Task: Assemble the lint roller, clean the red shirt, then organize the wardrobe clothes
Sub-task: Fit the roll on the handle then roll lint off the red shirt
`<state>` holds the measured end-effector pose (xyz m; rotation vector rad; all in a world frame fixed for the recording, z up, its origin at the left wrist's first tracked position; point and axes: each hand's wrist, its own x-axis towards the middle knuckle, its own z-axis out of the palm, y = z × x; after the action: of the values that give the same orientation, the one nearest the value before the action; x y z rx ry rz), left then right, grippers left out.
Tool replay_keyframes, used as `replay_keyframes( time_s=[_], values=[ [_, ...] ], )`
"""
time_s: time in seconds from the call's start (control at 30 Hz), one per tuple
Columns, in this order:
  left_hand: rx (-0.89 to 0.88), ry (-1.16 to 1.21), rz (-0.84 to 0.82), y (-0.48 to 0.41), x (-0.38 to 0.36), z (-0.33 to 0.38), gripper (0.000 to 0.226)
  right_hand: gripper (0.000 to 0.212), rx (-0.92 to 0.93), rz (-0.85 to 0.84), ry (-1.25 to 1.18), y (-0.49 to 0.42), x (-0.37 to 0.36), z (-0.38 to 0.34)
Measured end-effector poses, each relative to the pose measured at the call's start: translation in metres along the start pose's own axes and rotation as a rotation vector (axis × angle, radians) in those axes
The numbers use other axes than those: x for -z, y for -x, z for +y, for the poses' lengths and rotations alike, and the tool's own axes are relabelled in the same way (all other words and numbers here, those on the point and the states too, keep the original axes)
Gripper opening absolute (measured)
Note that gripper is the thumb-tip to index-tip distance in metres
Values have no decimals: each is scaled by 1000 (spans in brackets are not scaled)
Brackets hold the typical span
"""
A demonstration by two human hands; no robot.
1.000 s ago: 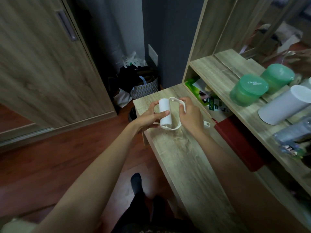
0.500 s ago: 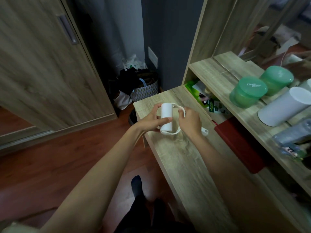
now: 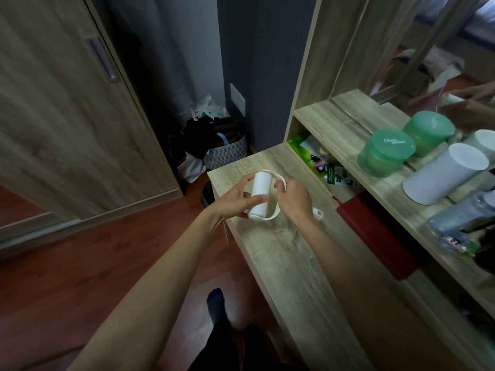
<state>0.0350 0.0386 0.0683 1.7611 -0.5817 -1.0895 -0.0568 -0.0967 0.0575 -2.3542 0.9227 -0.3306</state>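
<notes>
A home bedroom: wooden wardrobe door [image 3: 67,116], mirrored dresser shelf [image 3: 334,121], toiletry jars [image 3: 385,151].

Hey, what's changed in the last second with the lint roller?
Little. The white cylindrical lint roll has tipped slightly, its top leaning right, inside the white plastic handle frame. The left hand still grips the roll and the right hand the frame, above the wooden table. Nothing let go.

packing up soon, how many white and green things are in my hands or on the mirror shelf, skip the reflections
white: 3 (roll, handle, canister)
green: 1 (jar)
total: 4, mirror images of the jar and canister left out
</notes>
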Motion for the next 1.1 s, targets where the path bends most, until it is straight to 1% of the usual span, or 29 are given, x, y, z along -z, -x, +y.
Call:
replay_keyframes(
  time_s=[0.1,0.17,0.2,0.33,0.5,0.63,0.73,0.87,0.97,1.1],
  values=[
    [3,28,52,-1,4,-5,58,36,74,-111,-59,-3,8,0],
    [-9,24,69,-3,10,-9,52,32,82,-194,-89,-2,9,1],
    [-16,21,60,-3,12,-10,49,30,73,-207,-91,0,7,2],
    [-32,-5,-8,-3,18,-9,42,32,56,-177,-80,7,-3,2],
    [-50,-56,-31,-3,19,-9,48,33,84,-154,-19,11,-1,0],
    [-58,-28,2,-5,21,-9,54,35,79,-142,-61,10,-1,3],
    [-57,-28,-7,-8,21,-11,57,35,90,-138,-75,12,0,3],
    [-71,-83,-39,-5,22,-11,55,32,114,-132,-60,16,1,6],
    [-130,-105,-43,-2,21,-11,49,29,166,-114,-63,19,1,8],
    [-219,-124,-7,-3,22,-19,54,29,217,-122,-88,18,3,9]
  ],
)
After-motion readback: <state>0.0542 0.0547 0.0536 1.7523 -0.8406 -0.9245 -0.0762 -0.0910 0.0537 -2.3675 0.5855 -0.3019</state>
